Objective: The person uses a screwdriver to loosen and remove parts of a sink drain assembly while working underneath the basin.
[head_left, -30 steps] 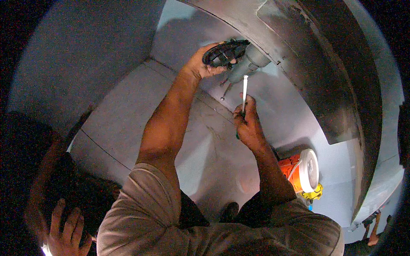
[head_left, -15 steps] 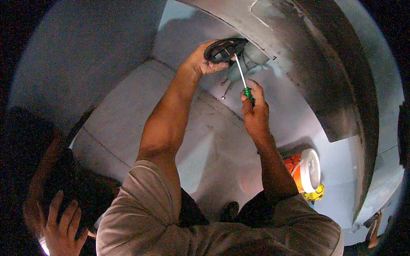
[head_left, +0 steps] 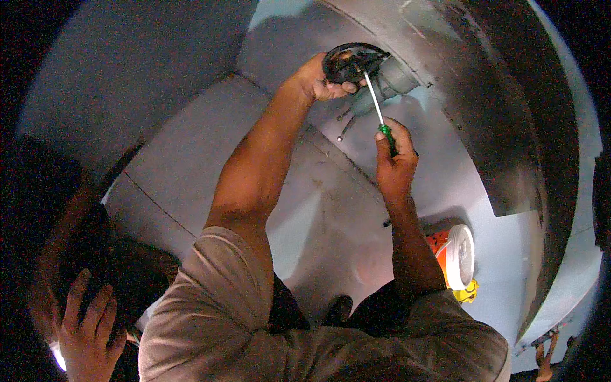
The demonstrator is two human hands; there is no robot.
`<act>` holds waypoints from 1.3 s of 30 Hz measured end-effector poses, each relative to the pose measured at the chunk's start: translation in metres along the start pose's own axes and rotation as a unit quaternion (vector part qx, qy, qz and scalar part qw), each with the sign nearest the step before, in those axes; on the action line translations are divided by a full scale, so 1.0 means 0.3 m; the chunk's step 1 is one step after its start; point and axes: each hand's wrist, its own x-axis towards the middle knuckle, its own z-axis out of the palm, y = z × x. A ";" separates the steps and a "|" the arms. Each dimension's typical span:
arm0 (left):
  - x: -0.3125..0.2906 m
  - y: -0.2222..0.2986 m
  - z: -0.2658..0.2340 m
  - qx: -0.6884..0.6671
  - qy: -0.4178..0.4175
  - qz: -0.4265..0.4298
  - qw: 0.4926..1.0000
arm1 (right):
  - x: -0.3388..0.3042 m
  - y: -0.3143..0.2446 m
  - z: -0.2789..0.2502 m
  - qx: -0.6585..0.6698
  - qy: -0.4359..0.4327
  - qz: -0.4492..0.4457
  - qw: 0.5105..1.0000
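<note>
My left hand [head_left: 324, 79] grips a round black ring-shaped part [head_left: 350, 58] from its left side, fingers under the rim. In my right hand [head_left: 396, 153] is a screwdriver [head_left: 375, 102] with a green handle and a long metal shaft. Its tip points up into the middle of the black part; whether it sits on a screw I cannot make out. Directly behind the part is a grey cylindrical housing [head_left: 396, 77]. A thin rod [head_left: 345, 128] with a small rounded end hangs below that housing.
A dark curved panel [head_left: 503, 121] arches over the right side. An orange bucket with a white lid [head_left: 459, 258] stands at the lower right, beside something yellow [head_left: 466, 291]. At the lower left another person's hand [head_left: 92, 328] shows near a bright light.
The view has shifted a little, so my hands, the black part and the screwdriver appear slightly farther right. The screwdriver stays pointed into the part, and both grips are kept.
</note>
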 end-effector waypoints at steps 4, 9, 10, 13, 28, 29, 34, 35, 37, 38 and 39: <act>0.034 0.016 -0.040 -0.095 -0.071 -0.094 0.988 | 0.004 0.001 0.001 0.004 0.002 -0.038 0.999; 0.066 0.013 -0.050 -0.103 0.011 -0.093 0.990 | 0.005 0.024 0.003 -0.022 -0.024 0.006 0.999; 0.073 0.010 -0.046 -0.077 0.032 -0.062 0.995 | 0.011 0.018 -0.001 -0.028 -0.029 0.000 0.999; 0.064 0.005 -0.036 -0.089 0.040 -0.072 0.993 | 0.028 -0.004 0.003 -0.022 -0.027 0.000 0.999; 0.080 -0.017 -0.051 -0.060 -0.036 -0.080 0.994 | 0.081 0.025 -0.049 -0.067 -0.013 0.000 0.998; 0.085 -0.021 -0.066 -0.081 -0.074 -0.075 0.991 | 0.082 0.023 -0.045 -0.058 -0.019 0.011 0.998; 0.101 -0.018 -0.099 -0.107 -0.083 -0.059 0.989 | 0.083 0.042 -0.043 -0.042 -0.016 0.013 0.999; 0.101 -0.017 -0.101 -0.107 -0.083 -0.060 0.989 | 0.081 0.044 -0.043 -0.043 -0.019 0.011 0.999; 0.100 -0.021 -0.101 -0.063 -0.017 -0.043 0.997 | 0.079 0.055 -0.040 -0.034 -0.014 0.009 0.999; 0.099 -0.024 -0.099 -0.063 -0.017 -0.044 0.997 | 0.077 0.060 -0.040 -0.026 -0.010 0.007 1.000; 0.095 -0.028 -0.098 -0.061 -0.030 -0.043 0.997 | 0.075 0.061 -0.039 -0.026 -0.009 0.008 1.000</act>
